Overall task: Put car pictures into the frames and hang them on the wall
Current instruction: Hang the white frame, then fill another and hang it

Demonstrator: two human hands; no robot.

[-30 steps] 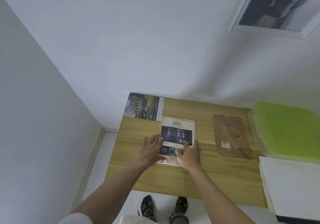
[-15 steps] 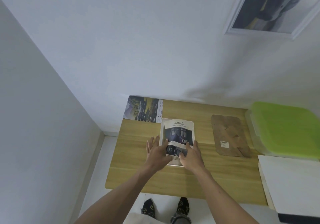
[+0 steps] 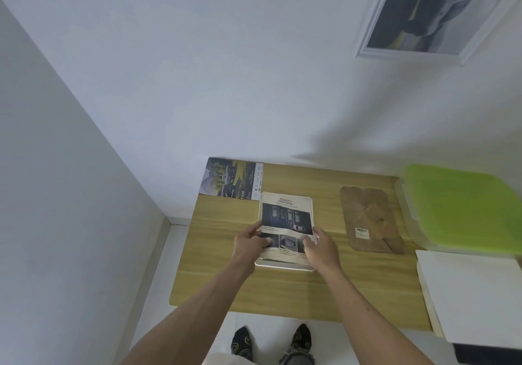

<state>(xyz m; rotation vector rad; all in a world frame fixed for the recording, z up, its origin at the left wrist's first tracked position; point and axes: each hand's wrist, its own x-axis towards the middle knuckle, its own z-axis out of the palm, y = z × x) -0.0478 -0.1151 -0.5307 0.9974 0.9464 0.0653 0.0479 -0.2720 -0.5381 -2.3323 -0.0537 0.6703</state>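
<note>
A car picture headed "SAFETY" (image 3: 286, 217) lies over a white frame (image 3: 284, 266) in the middle of the wooden table (image 3: 282, 294). My left hand (image 3: 250, 241) pinches the sheet's left edge, thumb on top. At the right edge my right hand (image 3: 319, 247) grips the same sheet. The paper's near part bows up slightly between the two hands. A second car picture (image 3: 231, 178) lies flat at the table's far left corner. The brown backing board (image 3: 370, 219) lies to the right of the frame.
One framed picture (image 3: 440, 11) hangs on the white wall at upper right. A clear box with a green lid (image 3: 463, 209) sits at the table's right end, a white board (image 3: 474, 294) in front of it. The side wall stands close on the left.
Both hands went from pressing flat on the sheet's lower part to gripping its side edges, and the near part of the paper has risen off the frame.
</note>
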